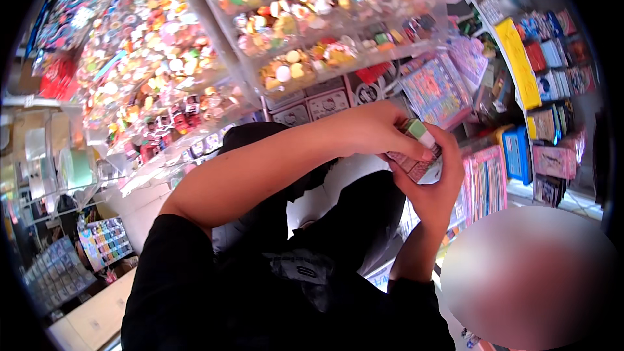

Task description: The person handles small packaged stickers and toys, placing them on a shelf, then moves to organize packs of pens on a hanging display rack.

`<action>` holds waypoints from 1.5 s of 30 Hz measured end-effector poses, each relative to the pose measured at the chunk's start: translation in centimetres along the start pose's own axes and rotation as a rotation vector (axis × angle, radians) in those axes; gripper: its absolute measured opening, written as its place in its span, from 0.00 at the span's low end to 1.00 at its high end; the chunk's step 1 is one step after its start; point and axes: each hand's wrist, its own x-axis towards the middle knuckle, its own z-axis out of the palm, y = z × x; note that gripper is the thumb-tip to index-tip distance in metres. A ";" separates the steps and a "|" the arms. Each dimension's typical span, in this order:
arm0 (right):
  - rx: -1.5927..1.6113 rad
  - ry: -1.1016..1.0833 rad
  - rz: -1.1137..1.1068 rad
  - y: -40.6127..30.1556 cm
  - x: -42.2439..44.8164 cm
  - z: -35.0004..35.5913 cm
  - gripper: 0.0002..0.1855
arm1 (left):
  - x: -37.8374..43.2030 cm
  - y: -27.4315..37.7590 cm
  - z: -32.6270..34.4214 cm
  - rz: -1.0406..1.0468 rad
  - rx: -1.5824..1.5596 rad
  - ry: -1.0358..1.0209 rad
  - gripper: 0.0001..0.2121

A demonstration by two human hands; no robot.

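Observation:
Both my hands hold a small printed stack or box out in front of me, to the right. Its faces show brown patterned, pale and green-and-white parts; I cannot tell exactly what it is. My left hand reaches across from the left and grips its upper left side, with the thumb lying over the front. From below and the right, my right hand wraps it, thumb under the lower edge and fingers along the far right side. My fingers hide much of it.
Clear compartment bins full of small colourful pieces stand ahead. Printed boxes sit under them. To the right are packaged sets, a blue case and a yellow strip on a rack. Tape rolls hang left. A blurred patch covers the lower right.

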 end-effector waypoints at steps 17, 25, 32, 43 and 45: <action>0.094 0.078 0.170 1.8 -7.6 0.7 0.36 | -0.3 -3.1 3.7 -0.243 -0.015 -0.028 0.16; 0.067 0.023 0.095 0.3 -7.4 -0.7 0.34 | -2.7 -3.8 5.2 -0.152 -0.189 -0.050 0.21; 0.003 0.142 0.255 1.2 -8.0 -4.5 0.32 | -2.2 -3.8 8.4 -0.145 -0.105 0.062 0.42; 0.030 0.119 0.073 1.5 4.8 -3.9 0.31 | -0.2 -6.0 10.1 -0.373 -0.148 -0.035 0.27; -0.036 0.053 0.035 1.0 8.8 -1.8 0.30 | 0.0 -6.2 9.8 -0.371 -0.126 -0.019 0.27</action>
